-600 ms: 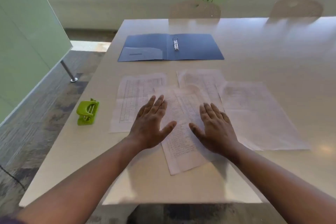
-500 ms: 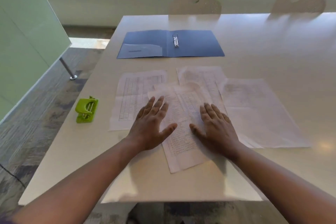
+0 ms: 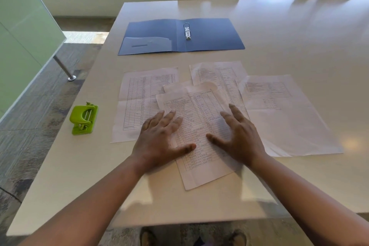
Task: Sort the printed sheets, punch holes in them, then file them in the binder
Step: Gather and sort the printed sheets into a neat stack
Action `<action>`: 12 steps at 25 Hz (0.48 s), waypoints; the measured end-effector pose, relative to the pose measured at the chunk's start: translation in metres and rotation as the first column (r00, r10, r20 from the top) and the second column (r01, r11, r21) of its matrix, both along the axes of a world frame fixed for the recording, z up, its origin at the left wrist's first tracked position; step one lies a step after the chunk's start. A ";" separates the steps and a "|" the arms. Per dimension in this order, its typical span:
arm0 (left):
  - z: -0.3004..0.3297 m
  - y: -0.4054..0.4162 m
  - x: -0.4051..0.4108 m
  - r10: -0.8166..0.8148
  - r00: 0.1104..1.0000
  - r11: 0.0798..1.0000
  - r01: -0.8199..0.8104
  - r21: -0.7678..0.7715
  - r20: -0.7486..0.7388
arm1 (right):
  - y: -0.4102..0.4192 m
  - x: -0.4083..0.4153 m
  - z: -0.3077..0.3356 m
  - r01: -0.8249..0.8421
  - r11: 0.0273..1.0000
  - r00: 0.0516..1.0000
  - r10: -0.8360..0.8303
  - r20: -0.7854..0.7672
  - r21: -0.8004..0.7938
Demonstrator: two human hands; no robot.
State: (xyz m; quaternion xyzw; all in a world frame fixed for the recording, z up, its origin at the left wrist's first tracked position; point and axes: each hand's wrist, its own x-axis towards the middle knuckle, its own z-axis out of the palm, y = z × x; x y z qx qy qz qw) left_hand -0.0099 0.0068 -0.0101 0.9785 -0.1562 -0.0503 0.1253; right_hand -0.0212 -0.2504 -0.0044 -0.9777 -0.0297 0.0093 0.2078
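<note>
At the top middle of the frame the blue binder [image 3: 180, 36] lies open flat on the worktop [image 3: 299, 46], nothing filed in it, just its metal ring clip [image 3: 187, 31] at the spine and a pocket inside the left cover. Below it, mid-frame, the printed sheets [image 3: 199, 118] are spread out loose and overlapping, one tilted sheet on top of the pile. Both hands are flat, palms down, fingers spread, not gripping anything: left hand [image 3: 159, 142] on the tilted sheet's left edge, right hand [image 3: 239, 140] on its right side. The green hole punch [image 3: 84, 119] sits at the left, apart from the sheets.
</note>
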 end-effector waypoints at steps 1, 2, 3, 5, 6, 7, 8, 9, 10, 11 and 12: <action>0.001 -0.001 0.001 0.007 1.000 1.000 -0.007 -0.014 -0.003 | -0.001 0.003 0.004 0.022 0.999 1.000 -0.021 -0.020 0.034; 0.002 -0.001 0.001 0.010 1.000 1.000 -0.010 -0.027 -0.005 | -0.001 0.007 0.008 0.041 0.997 0.999 -0.039 -0.033 0.061; 0.002 -0.001 0.001 0.015 1.000 0.999 -0.015 -0.040 -0.006 | -0.003 0.011 0.012 0.058 0.995 0.998 -0.055 -0.041 0.084; 0.002 -0.001 0.000 0.021 1.000 0.998 -0.022 -0.062 -0.005 | -0.005 0.023 0.020 0.094 0.985 0.995 -0.089 -0.044 0.147; 0.002 -0.001 0.000 0.022 1.000 0.998 -0.022 -0.064 -0.005 | -0.005 0.028 0.023 0.128 0.973 0.991 -0.118 -0.062 0.193; 0.002 0.000 0.000 0.022 1.000 0.998 -0.022 -0.064 -0.006 | -0.006 0.033 0.026 0.175 0.952 0.983 -0.155 -0.100 0.251; 0.002 0.000 0.000 0.023 1.000 0.998 -0.023 -0.065 -0.006 | -0.006 0.038 0.026 0.226 0.923 0.971 -0.186 -0.151 0.312; 0.003 -0.001 0.000 0.024 1.000 0.997 -0.024 -0.068 -0.006 | -0.008 0.043 0.028 0.270 0.891 0.956 -0.206 -0.207 0.364; 0.003 -0.001 0.000 0.025 1.000 0.997 -0.026 -0.073 -0.007 | -0.009 0.048 0.029 0.305 0.861 0.942 -0.212 -0.259 0.406; 0.003 -0.001 -0.001 0.029 1.000 0.997 -0.029 -0.078 -0.006 | -0.011 0.053 0.030 0.328 0.839 0.931 -0.209 -0.300 0.433; 0.003 -0.001 -0.001 0.029 1.000 0.996 -0.029 -0.079 -0.005 | -0.012 0.056 0.032 0.346 0.823 0.921 -0.207 -0.329 0.451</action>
